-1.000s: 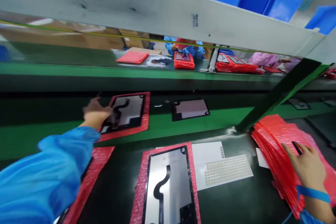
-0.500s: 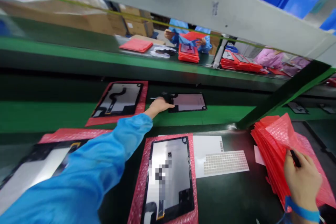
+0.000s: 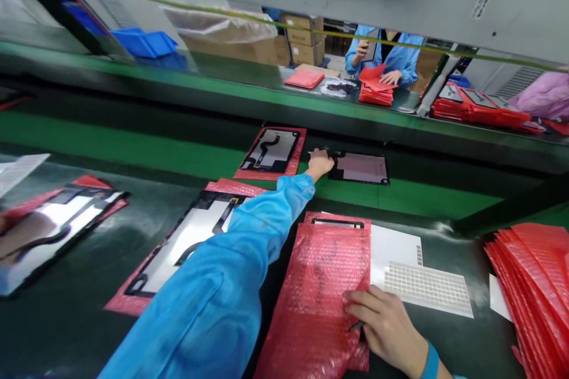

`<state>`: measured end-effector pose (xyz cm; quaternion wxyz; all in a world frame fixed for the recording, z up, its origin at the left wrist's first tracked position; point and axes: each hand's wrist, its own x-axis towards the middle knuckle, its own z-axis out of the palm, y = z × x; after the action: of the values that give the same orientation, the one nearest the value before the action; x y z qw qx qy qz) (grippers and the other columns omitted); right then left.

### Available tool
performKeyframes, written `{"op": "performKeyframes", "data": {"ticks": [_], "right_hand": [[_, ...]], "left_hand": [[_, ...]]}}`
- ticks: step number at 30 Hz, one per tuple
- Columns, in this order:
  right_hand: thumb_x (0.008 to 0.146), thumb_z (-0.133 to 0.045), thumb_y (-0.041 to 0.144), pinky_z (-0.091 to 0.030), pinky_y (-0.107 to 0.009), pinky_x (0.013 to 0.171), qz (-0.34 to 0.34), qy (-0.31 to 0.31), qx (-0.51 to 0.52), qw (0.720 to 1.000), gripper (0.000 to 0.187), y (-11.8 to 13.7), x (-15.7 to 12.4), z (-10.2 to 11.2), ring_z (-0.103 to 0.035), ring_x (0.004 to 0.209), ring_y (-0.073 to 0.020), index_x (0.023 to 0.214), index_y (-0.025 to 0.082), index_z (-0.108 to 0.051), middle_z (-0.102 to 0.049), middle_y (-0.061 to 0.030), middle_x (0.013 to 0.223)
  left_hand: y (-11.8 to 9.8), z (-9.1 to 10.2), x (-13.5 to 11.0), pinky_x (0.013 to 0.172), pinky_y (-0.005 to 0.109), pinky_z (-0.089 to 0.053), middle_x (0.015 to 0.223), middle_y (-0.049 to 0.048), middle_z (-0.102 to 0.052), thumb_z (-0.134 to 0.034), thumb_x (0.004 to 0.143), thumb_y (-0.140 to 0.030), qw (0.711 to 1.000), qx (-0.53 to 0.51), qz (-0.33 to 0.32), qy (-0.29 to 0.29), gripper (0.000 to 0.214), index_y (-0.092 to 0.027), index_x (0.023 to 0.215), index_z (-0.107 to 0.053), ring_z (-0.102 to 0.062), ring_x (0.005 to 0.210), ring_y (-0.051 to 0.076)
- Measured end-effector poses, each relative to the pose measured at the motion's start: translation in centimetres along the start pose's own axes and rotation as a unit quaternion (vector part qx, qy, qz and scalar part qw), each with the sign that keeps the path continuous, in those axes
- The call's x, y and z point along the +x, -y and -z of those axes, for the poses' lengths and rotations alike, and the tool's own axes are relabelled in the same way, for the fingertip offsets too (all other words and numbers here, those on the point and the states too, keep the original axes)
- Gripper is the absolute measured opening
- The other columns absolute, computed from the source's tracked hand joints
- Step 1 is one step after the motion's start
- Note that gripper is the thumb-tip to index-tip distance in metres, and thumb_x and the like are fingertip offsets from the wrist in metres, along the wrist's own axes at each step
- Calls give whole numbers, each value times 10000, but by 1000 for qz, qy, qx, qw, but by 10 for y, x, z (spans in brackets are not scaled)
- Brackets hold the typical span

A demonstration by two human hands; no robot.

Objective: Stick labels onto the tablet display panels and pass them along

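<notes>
My left hand is stretched out to the green conveyor belt, its fingers closed at the left edge of a bare dark panel. Beside it on the belt lies another panel on red bubble wrap. My right hand rests on a red bubble-wrap sheet that covers the panel in front of me; only that panel's top edge shows. A thin dark tool is tucked under its fingers.
A panel on red wrap lies left of my sleeve, another at far left. A white sticker sheet sits right of the wrap, a stack of red bubble bags beyond. Across the belt a person in blue handles red bags.
My right hand took a red sheet off the stack and laid it over the front panel. My left hand went from the wrapped panel to the bare panel. The view swung left.
</notes>
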<state>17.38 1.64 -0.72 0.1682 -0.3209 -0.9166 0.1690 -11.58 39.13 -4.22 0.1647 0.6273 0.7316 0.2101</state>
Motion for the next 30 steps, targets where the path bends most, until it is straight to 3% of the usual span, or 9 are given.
{"op": "performKeyframes", "data": {"ticks": [2,5,10,12,14,19,23,26,30], "right_hand": [[801,-520,0,-644,-358,835,-15,28,4,999,546,-3,1,-7,-755,1087,-247,1214,267,-757,-782,-29,1378],[748,-527,34,-654,-363,900,-23,38,22,999,613,-6,3,-16,-758,1143,-256,1268,266,-753,-769,-37,1406],[767,-496,71,-665,-347,952,-5,-94,25,995,689,-11,-2,-26,-775,1208,-250,1398,254,-704,-775,-67,1398],[803,-488,66,-679,-353,918,-21,-146,12,989,663,-13,-4,-27,-786,1201,-256,1404,256,-693,-781,-81,1378],[864,-506,96,-693,-369,877,-43,-160,4,986,583,-14,-4,-26,-799,1174,-270,1389,260,-697,-783,-96,1363],[936,-618,236,-715,-423,812,-90,-81,-5,993,402,-14,5,-18,-810,1151,-339,1319,212,-738,-736,-171,1438],[1004,-600,240,-717,-447,807,-122,-63,-1,991,312,-16,5,-17,-834,1051,-325,1266,196,-762,-698,-187,1492],[1041,-591,261,-717,-434,805,-126,-73,11,989,285,-17,3,-19,-837,1028,-309,1258,202,-764,-704,-181,1482],[1061,-579,260,-717,-434,769,-129,-88,3,988,275,-17,3,-22,-836,1013,-311,1260,193,-756,-702,-187,1476]], "left_hand": [[-3,2,6,1125,583,-545,1531,145,-590,-714,1040,-403,999,11,-25,-22,477,-192,1457,-621,-621,1353,328],[-12,2,14,1164,601,-512,1580,143,-559,-706,1045,-396,995,17,-103,-12,485,-210,1482,-610,-590,1401,337],[-27,-5,21,1202,621,-470,1624,138,-524,-709,1042,-390,977,40,-202,48,487,-222,1489,-613,-547,1452,347],[-29,-3,26,1178,615,-493,1594,142,-546,-715,1037,-396,977,57,-196,64,496,-212,1486,-609,-571,1422,345],[-28,3,32,1138,589,-531,1529,140,-594,-724,1032,-404,977,74,-180,83,474,-197,1448,-629,-612,1364,330],[-21,23,44,1100,546,-558,1446,131,-646,-736,1023,-422,976,99,-140,137,405,-178,1341,-682,-647,1300,304],[-12,31,42,1060,517,-572,1346,119,-702,-756,1000,-468,977,102,-86,169,420,-167,1287,-701,-688,1219,285],[-7,36,37,935,426,-597,1146,105,-769,-833,915,-496,977,88,-44,190,444,-147,1172,-739,-736,1031,248],[-7,43,30,739,339,-536,758,92,-755,-965,692,-506,978,41,-3,202,462,-124,870,-776,-727,796,250]]}}
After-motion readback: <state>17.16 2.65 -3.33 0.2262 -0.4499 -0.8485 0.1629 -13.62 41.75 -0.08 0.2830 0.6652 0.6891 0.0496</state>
